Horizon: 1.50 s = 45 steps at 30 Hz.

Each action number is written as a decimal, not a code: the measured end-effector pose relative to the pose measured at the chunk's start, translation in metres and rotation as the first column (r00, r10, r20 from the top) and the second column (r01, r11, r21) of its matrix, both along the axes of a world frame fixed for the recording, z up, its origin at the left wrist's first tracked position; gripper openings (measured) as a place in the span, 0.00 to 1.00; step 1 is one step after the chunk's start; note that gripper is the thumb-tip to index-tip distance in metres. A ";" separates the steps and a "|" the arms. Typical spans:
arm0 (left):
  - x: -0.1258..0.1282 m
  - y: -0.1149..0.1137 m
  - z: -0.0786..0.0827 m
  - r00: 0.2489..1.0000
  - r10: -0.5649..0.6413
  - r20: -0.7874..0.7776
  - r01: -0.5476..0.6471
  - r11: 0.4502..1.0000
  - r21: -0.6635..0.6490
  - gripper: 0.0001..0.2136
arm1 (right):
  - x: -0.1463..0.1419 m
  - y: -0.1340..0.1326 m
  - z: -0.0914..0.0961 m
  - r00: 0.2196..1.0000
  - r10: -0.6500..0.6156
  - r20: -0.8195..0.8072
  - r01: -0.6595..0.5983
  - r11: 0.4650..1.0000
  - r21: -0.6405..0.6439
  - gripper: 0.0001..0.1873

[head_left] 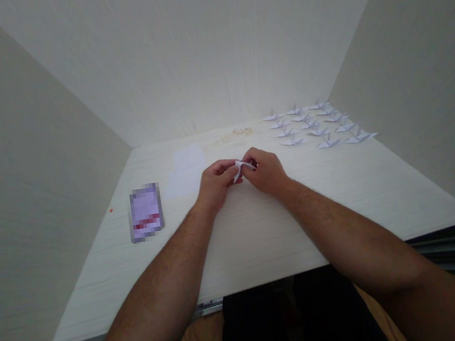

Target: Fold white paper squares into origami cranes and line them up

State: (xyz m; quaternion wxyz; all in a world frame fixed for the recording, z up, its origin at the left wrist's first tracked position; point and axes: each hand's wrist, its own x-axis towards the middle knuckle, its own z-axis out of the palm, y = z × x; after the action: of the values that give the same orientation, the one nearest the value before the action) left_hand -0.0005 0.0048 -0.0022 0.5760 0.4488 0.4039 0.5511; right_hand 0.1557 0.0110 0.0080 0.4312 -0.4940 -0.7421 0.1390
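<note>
Folded paper [239, 165] is white; purple object [144, 205] is pixelated.

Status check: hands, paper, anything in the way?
Left hand, right hand: both pinching folded paper. Paper birds far right, apart from hands. No obstruction seen.

Pale walls [213, 56] border a white tabletop [363, 192].

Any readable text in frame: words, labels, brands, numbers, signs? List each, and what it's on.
None readable.
Purple rectangular item: pixelated, any print illegible.
White sheets: no writing visible.
Small folded paper and folded paper birds: no text visible at this size.
</note>
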 end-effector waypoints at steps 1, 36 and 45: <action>0.000 0.000 0.000 1.000 -0.003 -0.003 0.003 1.000 0.004 0.14 | 0.000 0.000 0.000 1.000 -0.016 0.007 0.016 1.000 0.005 0.05; -0.001 0.000 0.004 0.999 0.041 0.035 -0.039 0.998 -0.053 0.10 | 0.004 0.005 -0.006 0.999 0.036 -0.026 -0.037 0.999 -0.037 0.06; 0.000 0.000 0.005 0.998 0.050 0.031 -0.049 0.997 -0.055 0.11 | 0.004 0.006 -0.004 0.997 -0.010 -0.079 0.003 0.996 -0.086 0.05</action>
State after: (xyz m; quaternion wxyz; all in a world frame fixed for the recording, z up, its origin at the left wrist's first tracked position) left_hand -0.0005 0.0053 0.0027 0.5805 0.4140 0.4203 0.5613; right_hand 0.1599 0.0170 0.0037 0.4391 -0.5088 -0.7160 0.1889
